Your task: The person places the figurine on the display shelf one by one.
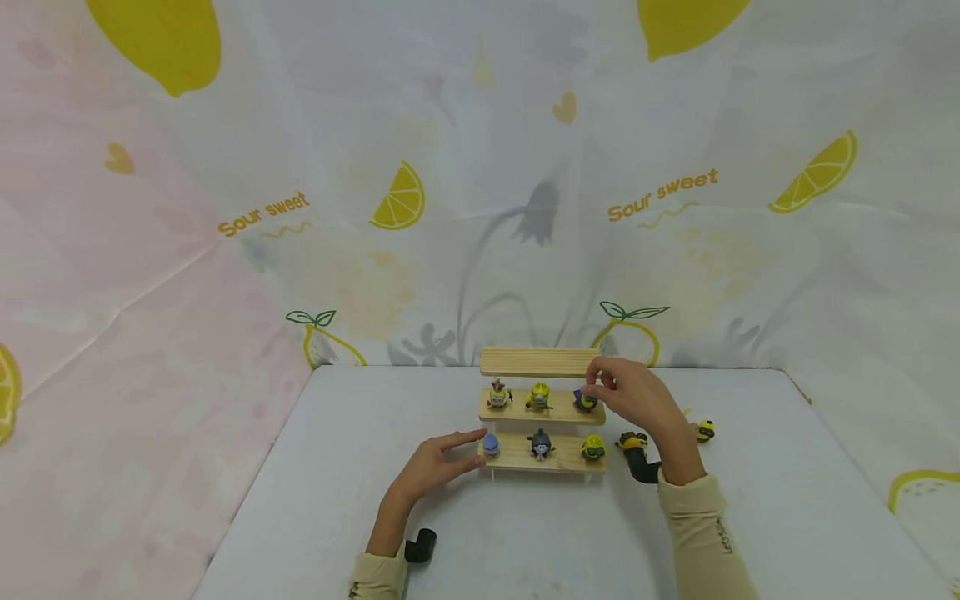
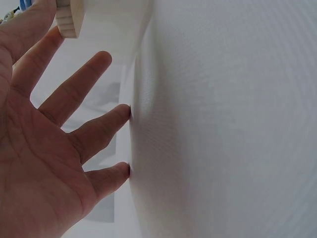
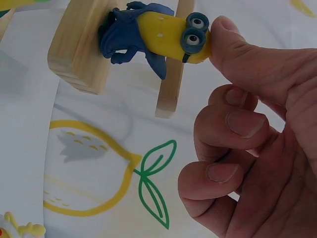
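A three-tier wooden display stand (image 1: 540,362) stands on the white table, with small toy figures on its two lower tiers. My right hand (image 1: 637,396) is at the right end of the middle tier. Its fingertips pinch the head of a blue-caped yellow Minion figure (image 3: 171,32), which stands on the wood; the other fingers are curled. My left hand (image 1: 435,468) rests by the left end of the lowest tier, fingers spread and fairly straight. Its thumb and index finger reach the wood (image 2: 69,20) beside a blue figure (image 1: 491,446).
Beside the blue figure stand a dark-helmeted figure (image 1: 540,444) and a yellow-green one (image 1: 593,447). Two more figures share the middle tier: a hatted one (image 1: 498,395) and a yellow one (image 1: 538,396). Right of the stand, figures (image 1: 705,430) (image 1: 632,440) are on the table.
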